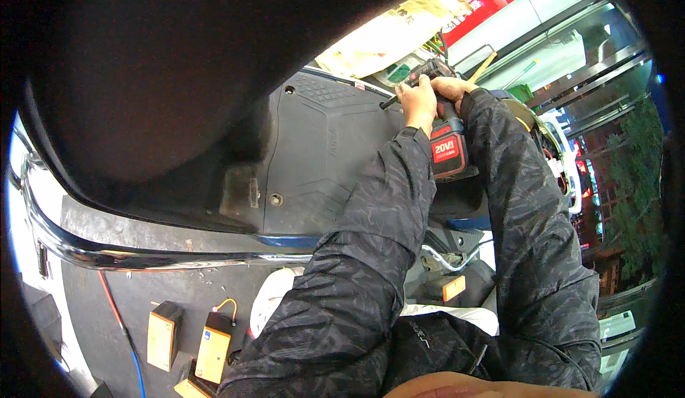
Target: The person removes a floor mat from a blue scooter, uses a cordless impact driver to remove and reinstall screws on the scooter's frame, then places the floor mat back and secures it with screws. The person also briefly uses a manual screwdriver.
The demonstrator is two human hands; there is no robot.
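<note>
A black and red cordless drill is held in both hands over the far right of a scooter's dark footboard mat. My right hand is wrapped round the drill's grip, above the battery. Closed on the front of the drill is my left hand. A dark bit points left and down toward the mat's edge; whether its tip touches anything is hard to see. One bolt hole shows at the mat's far left corner, and a bolt with a washer at its near left corner.
A chrome guard bar runs along the scooter's near side. Several orange and black batteries stand on the grey floor beside a red and blue cable. Beyond the footboard lies a yellow sack. Glass doors are at right.
</note>
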